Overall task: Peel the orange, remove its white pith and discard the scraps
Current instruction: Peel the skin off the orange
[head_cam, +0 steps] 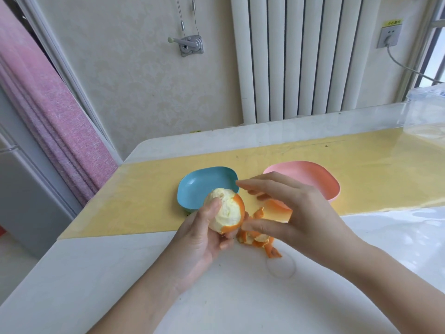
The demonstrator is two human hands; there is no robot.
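One orange (225,210), mostly bare bumpy pale pith with a rind band at right, gripped in the curled left hand (204,239) above the white table (96,273); right hand (293,208) pinching one peel strip (277,209); one heap of curled peel scraps (260,242) beneath; two smooth rounded dishes beyond, blue dish (199,186) and pink dish (320,179).

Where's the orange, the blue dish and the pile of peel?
orange (227,209): head view, on its peeled white side.
blue dish (202,184): head view, on its bare inside.
pile of peel (258,238): head view, on a scrap in its middle.
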